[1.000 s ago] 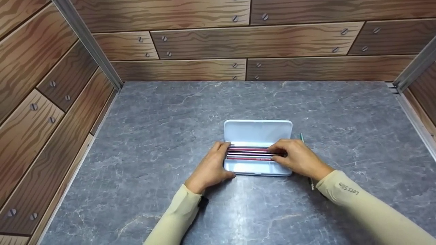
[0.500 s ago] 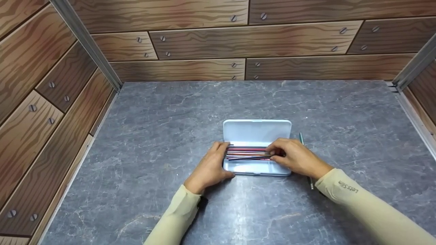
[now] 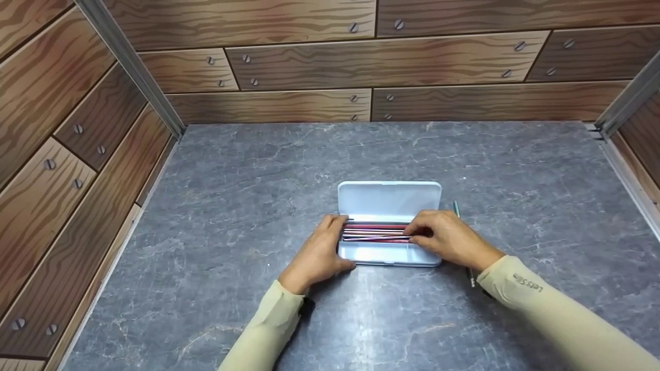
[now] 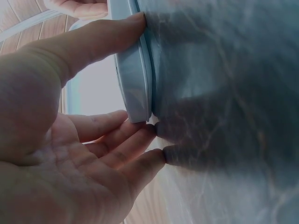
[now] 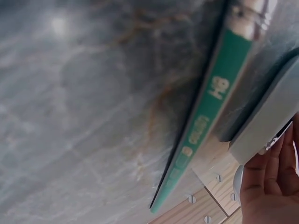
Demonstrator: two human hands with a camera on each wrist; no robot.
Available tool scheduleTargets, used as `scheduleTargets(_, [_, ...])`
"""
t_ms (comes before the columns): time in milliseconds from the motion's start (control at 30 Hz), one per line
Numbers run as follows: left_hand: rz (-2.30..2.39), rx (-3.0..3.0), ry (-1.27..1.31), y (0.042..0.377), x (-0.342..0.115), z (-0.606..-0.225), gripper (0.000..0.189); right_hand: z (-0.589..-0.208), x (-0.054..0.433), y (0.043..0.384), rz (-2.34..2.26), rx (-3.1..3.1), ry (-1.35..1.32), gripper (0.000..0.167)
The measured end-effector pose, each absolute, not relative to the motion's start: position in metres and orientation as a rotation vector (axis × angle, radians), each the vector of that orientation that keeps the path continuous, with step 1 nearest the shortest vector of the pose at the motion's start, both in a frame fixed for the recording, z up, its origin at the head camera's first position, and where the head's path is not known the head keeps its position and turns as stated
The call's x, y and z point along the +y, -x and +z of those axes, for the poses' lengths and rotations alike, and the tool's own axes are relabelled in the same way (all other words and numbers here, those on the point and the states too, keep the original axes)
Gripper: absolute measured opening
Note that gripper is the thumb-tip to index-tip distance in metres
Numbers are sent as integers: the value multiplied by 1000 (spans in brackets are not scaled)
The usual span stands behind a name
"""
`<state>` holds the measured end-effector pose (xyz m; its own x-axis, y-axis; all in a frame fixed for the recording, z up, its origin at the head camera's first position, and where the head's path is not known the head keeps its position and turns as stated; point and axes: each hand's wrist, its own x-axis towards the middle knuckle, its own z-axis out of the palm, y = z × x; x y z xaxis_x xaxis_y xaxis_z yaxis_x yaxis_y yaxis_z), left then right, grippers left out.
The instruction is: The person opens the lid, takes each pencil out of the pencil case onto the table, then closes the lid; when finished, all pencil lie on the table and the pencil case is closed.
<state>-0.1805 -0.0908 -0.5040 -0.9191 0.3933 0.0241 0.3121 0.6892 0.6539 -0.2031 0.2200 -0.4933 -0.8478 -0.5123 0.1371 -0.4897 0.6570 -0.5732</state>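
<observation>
A light blue pencil case (image 3: pixel 374 253) lies on the table, its lid (image 3: pixel 390 198) folded up at the back. Several pencils (image 3: pixel 374 226) in red, dark and pale tones lie side by side in its rear part. My left hand (image 3: pixel 318 253) holds the case's left end, thumb along the front side and fingers at the end wall, as the left wrist view (image 4: pixel 93 135) shows. Over the right end, my right hand (image 3: pixel 449 238) pinches the end of a slightly slanted pencil (image 3: pixel 375 238) between thumb and fingers. Its fingertips are partly hidden.
Just right of the case a green HB pencil (image 5: pixel 201 123) with a metal ferrule lies on the table, partly under the right wrist in the head view. Wood-patterned walls (image 3: pixel 304 67) bound the grey marbled table (image 3: pixel 247 180) at the back and sides.
Half a second ago a dark pencil slanted from the right fingers across the front of the row; now that slanted line is paler and closer to the others. The left hand has stayed put.
</observation>
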Motion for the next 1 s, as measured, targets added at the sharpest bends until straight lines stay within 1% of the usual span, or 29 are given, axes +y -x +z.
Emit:
scheduleTargets(433, [1065, 2759, -566, 180, -90, -504, 101, -489, 219, 200, -863, 2890, 1007, 20])
scheduleTargets(767, [1065, 2762, -556, 180, -90, -504, 102, -484, 224, 198, -917, 2861, 946, 18])
scheduleTargets(1000, [1068, 2764, -564, 180, -91, -506, 101, -482, 230, 193, -1047, 2829, 878, 18])
